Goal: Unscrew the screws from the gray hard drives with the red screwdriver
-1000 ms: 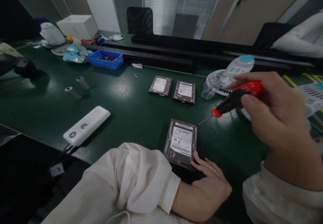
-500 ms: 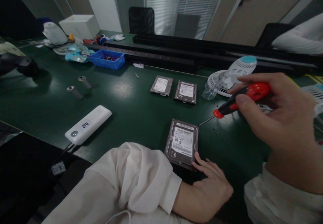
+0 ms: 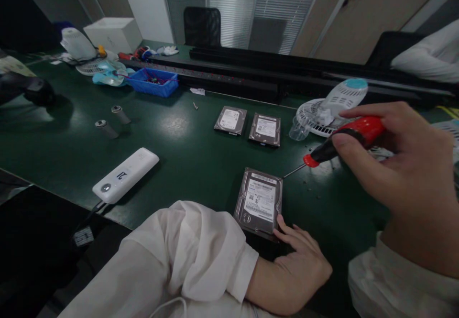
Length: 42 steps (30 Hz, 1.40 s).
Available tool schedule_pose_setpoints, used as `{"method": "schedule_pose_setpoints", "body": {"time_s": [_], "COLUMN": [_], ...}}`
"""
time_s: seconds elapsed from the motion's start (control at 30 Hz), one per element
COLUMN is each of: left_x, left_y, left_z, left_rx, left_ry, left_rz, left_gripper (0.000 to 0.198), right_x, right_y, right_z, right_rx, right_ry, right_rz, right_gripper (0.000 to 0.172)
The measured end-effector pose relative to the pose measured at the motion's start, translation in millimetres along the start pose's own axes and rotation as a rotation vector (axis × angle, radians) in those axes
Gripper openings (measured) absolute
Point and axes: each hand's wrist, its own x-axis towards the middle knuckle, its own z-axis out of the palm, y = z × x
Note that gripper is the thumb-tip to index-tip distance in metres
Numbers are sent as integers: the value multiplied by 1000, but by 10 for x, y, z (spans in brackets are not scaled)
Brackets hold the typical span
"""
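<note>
A hard drive (image 3: 260, 201) lies label up on the green table in front of me. My left hand (image 3: 299, 256) holds it steady at its lower right corner, fingertips against the edge; the forearm crosses below the drive. In my right hand (image 3: 398, 155) is a screwdriver (image 3: 344, 138) with a red and black handle, gripped between thumb and fingers. Its thin shaft slants down to the left, and the tip meets the drive's upper right corner. Whether a screw sits under the tip is too small to tell.
Two more hard drives (image 3: 230, 120) (image 3: 265, 129) lie farther back. Small dark screws (image 3: 309, 189) are scattered right of the drive, near white fan parts (image 3: 315, 117). Leftward are a white power bank (image 3: 125, 175), two metal cylinders (image 3: 106, 129) and a blue basket (image 3: 154, 82).
Hardly anything differs. The right hand and the screwdriver handle have turned slightly, with the tip still at the same corner. The left hand and the drive stay put.
</note>
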Motion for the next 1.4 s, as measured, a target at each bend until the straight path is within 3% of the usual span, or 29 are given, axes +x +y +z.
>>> {"method": "schedule_pose_setpoints", "body": {"time_s": [0.1,0.27,0.47,0.57,0.73,0.87,0.97,1.1,1.17,1.27,1.4], "left_x": [-18,-23,4,8,-4,4,7,-5,-11,-16,-19], "left_y": [-108,-122,-40,-20,-81,-115,-114,-111,-117,-134,-150], "left_z": [-17,-8,6,9,3,-11,-22,-26,-21,-12,-11], "left_rx": [-103,-160,-276,-298,-348,-348,-342,-312,-313,-329,-325], "left_ry": [6,28,87,99,104,72,73,64,71,74,61], "left_rz": [35,6,-133,-159,-145,-110,-113,-108,-120,-114,-69], "left_gripper": [37,37,30,28,30,31,32,31,29,31,33], "right_x": [9,-4,-11,2,-8,-37,-41,-16,-3,3,-7], "right_y": [9,-30,-26,-4,-13,-4,15,41,51,50,3], "right_z": [-9,-37,-25,-24,-29,20,50,42,32,21,-15], "right_rx": [-41,150,-69,-29,180,180,119,30,-27,-82,-7], "right_ry": [-22,-67,-71,-67,-168,-113,-56,-43,-31,-5,-20], "right_rz": [-21,-27,18,-27,-60,-17,-40,-144,-164,-154,-100], "right_gripper": [36,40,25,30,42,46,59,42,42,48,35]}}
